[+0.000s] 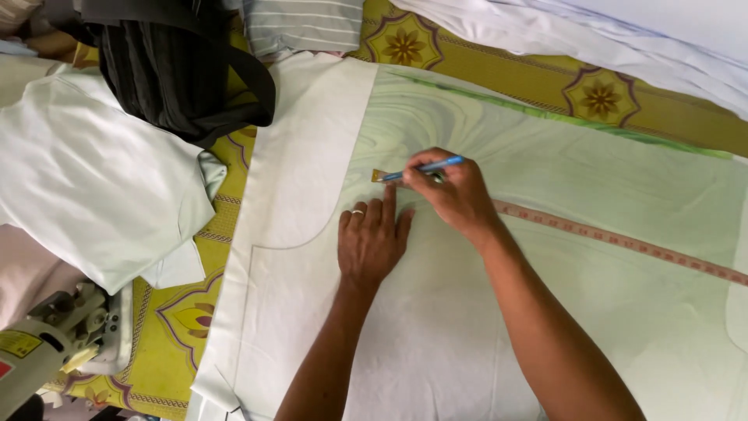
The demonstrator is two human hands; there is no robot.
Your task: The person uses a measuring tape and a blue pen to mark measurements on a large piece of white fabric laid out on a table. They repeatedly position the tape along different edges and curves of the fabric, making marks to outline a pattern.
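A big yellow patterned mat (499, 74) carries everything here, running under the cloth from the far edge down to the near left corner. Spread over most of it is a pale green fabric (592, 195), flat and smooth, reaching to the right edge. On top of that, along its left side, lies a white fabric panel (300, 156) with a curved pencil line drawn across it. Off at the left edge, a heap of folded white garments (93, 187), and behind it, in the far left corner, a black bag (167, 70) with its strap looping out. Near left corner: part of a sewing machine (47, 343).

Now the measuring tape (623, 242), pinkish, stretched diagonally across the green fabric from the right edge up to the hands. The left hand (372, 242) lies flat, palm down, fingers together and pressing the cloth just beside the curved line, a ring on one finger. The right hand (452, 191) is just beyond it, fingers pinched narrow around a blue pencil (425, 169), its tip down at the tape's metal end (379, 176), near the middle of the surface.
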